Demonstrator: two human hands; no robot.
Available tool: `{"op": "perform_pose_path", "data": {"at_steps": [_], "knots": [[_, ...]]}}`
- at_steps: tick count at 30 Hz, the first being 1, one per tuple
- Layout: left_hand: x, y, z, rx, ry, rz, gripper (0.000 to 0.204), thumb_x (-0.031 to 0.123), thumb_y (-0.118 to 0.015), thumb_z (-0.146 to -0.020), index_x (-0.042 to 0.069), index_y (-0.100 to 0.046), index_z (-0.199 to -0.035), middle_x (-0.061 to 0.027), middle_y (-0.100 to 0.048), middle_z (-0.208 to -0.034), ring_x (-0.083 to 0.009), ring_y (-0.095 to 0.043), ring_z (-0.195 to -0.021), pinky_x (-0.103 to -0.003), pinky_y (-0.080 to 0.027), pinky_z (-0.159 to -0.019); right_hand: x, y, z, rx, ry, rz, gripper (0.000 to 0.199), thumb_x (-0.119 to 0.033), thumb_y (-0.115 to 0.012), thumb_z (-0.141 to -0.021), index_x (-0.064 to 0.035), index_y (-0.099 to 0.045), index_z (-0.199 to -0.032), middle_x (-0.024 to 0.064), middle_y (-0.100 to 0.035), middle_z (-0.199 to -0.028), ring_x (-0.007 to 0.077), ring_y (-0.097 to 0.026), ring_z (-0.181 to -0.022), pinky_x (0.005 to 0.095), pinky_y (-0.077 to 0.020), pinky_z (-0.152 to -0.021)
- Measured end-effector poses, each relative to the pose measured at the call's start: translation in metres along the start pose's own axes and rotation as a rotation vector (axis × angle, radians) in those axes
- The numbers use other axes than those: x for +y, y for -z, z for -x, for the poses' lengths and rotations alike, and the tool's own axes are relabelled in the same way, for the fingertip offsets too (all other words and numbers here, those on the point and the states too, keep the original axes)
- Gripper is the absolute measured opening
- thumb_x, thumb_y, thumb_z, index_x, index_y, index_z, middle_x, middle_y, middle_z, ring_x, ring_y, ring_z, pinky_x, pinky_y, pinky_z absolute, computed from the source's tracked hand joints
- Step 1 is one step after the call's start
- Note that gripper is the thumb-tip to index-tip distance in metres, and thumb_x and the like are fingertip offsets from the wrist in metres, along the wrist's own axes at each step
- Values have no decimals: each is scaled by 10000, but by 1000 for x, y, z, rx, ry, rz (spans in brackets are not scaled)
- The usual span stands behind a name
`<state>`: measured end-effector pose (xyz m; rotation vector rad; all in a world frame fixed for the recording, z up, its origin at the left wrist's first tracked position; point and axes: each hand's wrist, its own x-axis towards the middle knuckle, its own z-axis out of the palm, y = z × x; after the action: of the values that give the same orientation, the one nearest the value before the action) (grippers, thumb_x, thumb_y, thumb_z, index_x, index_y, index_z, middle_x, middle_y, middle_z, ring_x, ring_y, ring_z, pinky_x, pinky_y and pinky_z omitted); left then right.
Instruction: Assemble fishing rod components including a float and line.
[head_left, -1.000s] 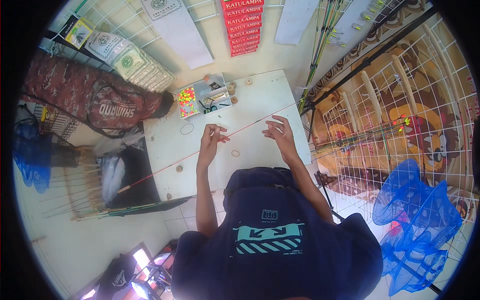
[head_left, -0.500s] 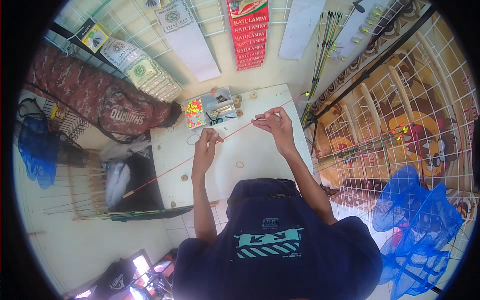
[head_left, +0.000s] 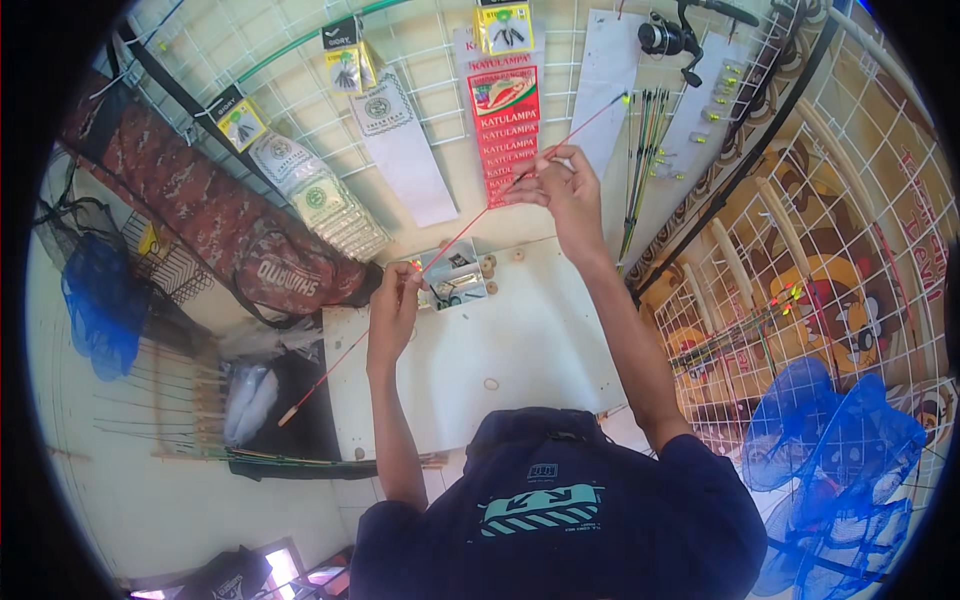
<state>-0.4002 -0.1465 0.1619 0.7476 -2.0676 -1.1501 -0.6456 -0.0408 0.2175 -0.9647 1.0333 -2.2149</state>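
Observation:
A long, thin red fishing rod [head_left: 452, 243] runs slantwise in front of me, from a pale, wood-coloured butt [head_left: 288, 415] at lower left to a thin tip with a small yellow-green end at upper right. My left hand [head_left: 394, 305] pinches the shaft around its middle, over the table's left side. Nearer the tip, my right hand [head_left: 565, 200] has thumb and fingers closed on the rod, with some other fingers partly extended. A small dark piece [head_left: 521, 178] shows on the shaft by the right fingertips; its kind is unclear.
The white table [head_left: 545, 330] holds a compartment box [head_left: 468, 295], wooden rings [head_left: 487, 265] and a loose loop [head_left: 491, 384]. Red packets [head_left: 508, 120] and a fishing reel [head_left: 668, 38] hang ahead. A camouflage rod bag [head_left: 270, 270] leans left; blue nets [head_left: 835, 440] hang right.
Both hands have lifted the rod up and away from the table, the right hand more, so the rod slants more steeply. The view has tilted up, showing more of the wall.

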Motion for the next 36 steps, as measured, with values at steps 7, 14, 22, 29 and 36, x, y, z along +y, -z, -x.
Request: {"op": "perform_pose_path", "data": {"at_steps": [7, 14, 22, 29, 36], "knots": [[45, 10, -24, 75, -160, -68, 153, 169, -501, -991, 17, -492, -1003, -68, -538, -702, -122, -479, -634, -270, -411, -607, -47, -26, -52, -72, 167, 42, 237, -147, -506, -981, 14, -438, -1142, 197, -647, -964, 280, -689, -811, 355, -580, -732], [99, 29, -67, 180, -295, -52, 185, 195, -492, -1001, 11, -494, -1022, -65, -531, -720, -118, -513, -675, -270, -436, -632, -44, -62, -45, -198, 115, 14, 453, -146, -521, -960, -9, -322, -1343, 255, -552, -1239, 305, -652, -1009, 377, -536, -896], [153, 52, -113, 220, -460, 87, 170, 195, -509, -991, 27, -506, -1013, -35, -552, -769, -83, -509, -675, -231, -439, -621, 6, -93, -20, -556, -85, 228, 537, -140, -603, -907, -68, -341, -1370, 200, -566, -1232, 220, -628, -1002, 314, -502, -835], [189, 77, -146, 120, -535, 316, 222, 203, -560, -966, 12, -510, -1068, -48, -599, -767, -75, -496, -572, -212, -393, -527, 16, -125, -4, -672, -67, 380, 429, -157, -547, -943, -65, -411, -1339, 141, -583, -1235, 179, -605, -1060, 315, -470, -899], [210, 85, -159, 153, -551, 517, 126, 211, -482, -1014, 94, -454, -1049, -6, -473, -738, -61, -357, -552, -230, -314, -504, 27, -129, -5, -620, 14, 363, 312, -129, -590, -932, 8, -505, -1200, 101, -647, -1018, 135, -613, -973, 293, -483, -889]]}}
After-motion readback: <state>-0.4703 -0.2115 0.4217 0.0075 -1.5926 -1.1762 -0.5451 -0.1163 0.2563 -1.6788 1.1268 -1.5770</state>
